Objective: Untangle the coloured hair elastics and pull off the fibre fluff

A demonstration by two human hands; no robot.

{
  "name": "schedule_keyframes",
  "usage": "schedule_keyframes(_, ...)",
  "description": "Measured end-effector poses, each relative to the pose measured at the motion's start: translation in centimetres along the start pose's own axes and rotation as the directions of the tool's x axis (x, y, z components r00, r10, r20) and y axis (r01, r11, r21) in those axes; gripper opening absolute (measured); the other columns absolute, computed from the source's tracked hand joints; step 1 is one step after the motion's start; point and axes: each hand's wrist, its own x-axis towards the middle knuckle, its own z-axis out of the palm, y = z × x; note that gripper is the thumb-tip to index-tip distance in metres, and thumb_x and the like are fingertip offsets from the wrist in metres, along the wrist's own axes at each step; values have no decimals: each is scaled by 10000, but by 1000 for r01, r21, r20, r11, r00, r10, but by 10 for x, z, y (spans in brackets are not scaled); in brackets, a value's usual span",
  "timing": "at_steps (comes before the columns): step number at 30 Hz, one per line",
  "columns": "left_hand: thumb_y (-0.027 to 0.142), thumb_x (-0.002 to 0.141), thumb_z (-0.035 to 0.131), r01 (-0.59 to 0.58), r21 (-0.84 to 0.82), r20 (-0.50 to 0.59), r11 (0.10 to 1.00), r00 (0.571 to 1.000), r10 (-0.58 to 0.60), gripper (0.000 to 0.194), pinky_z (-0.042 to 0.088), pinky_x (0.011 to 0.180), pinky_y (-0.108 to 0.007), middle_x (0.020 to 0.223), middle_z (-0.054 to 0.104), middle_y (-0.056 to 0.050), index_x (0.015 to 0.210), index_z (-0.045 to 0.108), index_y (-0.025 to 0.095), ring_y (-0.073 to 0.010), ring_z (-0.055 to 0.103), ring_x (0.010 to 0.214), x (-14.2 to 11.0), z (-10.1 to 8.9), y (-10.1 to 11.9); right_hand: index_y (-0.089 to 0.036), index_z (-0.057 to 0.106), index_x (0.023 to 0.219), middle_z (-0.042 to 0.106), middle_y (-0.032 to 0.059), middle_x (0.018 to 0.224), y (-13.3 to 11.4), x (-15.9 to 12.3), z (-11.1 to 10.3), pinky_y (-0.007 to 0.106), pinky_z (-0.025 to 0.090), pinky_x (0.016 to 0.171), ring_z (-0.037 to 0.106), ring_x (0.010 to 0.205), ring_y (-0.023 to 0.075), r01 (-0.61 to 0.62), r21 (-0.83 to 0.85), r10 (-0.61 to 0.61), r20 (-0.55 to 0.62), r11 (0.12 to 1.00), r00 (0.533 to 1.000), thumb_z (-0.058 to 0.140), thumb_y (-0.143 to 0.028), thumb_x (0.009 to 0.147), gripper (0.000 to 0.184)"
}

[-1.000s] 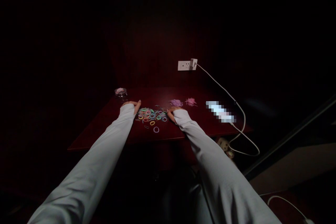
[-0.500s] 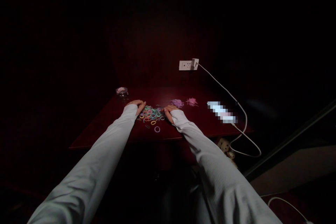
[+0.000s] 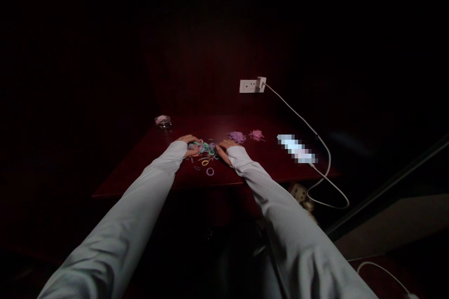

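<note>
A loose heap of colourful hair ties [image 3: 205, 147] lies on the dark red table between my hands, mixed with small clip-like pieces too small to make out. My left hand [image 3: 191, 144] is cupped along the heap's left side, thumb and fingers apart, touching the ties there. On the opposite side my right hand [image 3: 224, 147] rests at the heap's edge, its thumb stretched out and its fingers curved, partly hidden by the thumb and sleeve. A yellow hair tie [image 3: 205, 162] and a purple hair tie [image 3: 210, 172] lie nearer the front edge.
Beyond my right hand are a heap of thin purple pieces [image 3: 237, 137] and a pink heap [image 3: 257, 135]. A clear round container [image 3: 163, 121] stands back left. At right lies a blurred-out device [image 3: 296, 148], its white cable [image 3: 298, 117] running to the wall socket [image 3: 248, 86].
My left hand has moved a little to the right, into the heap, and covers ties that lay in the open. The heap is narrower. My right hand has hardly moved.
</note>
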Motion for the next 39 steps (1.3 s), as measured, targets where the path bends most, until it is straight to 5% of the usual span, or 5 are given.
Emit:
schedule_keyframes(7,527,669,721,115,-234,-99,965,985,-142,362,533,836,-330,938,808,-69,844,791,218,-250,715,872,4,-1,3,-196,726,1082,733,70,1044,1,-1,2,236,461,938,649,1064,161,12,-14,-13,-14,1000,1000,445,-348,1084,320)
schedule_keyframes(14,588,661,743,208,-433,-192,877,929,-315,494,393,511,-256,604,667,-28,912,797,166,-157,540,533,7,-6,-1,-191,734,1040,736,68,1039,1,-2,0,235,464,918,655,1035,160,30,-43,-30,5,999,1000,424,-336,1090,346)
schedule_keyframes(18,581,697,750,208,-486,-181,849,926,-331,481,338,451,-251,573,635,-9,953,798,177,-128,462,450,7,-4,-7,-194,737,1022,737,72,1033,1,-2,0,237,463,920,664,1034,159,25,-32,-25,5,999,1000,426,-349,1091,355)
schedule_keyframes(24,577,671,771,167,-493,-228,854,922,-312,487,470,591,-272,666,685,-42,911,789,154,-166,582,617,12,-4,-12,-183,744,1009,742,77,1043,0,-2,-1,241,467,903,677,1032,164,21,-32,-20,22,999,1000,417,-344,1094,374)
schedule_keyframes(39,583,756,709,142,-424,-244,895,933,-263,465,460,580,-274,702,701,-59,929,782,158,-188,611,652,8,-6,-10,-195,750,1013,746,72,1032,0,-2,0,233,470,894,679,1014,159,16,-52,-15,23,998,1000,420,-356,1092,376)
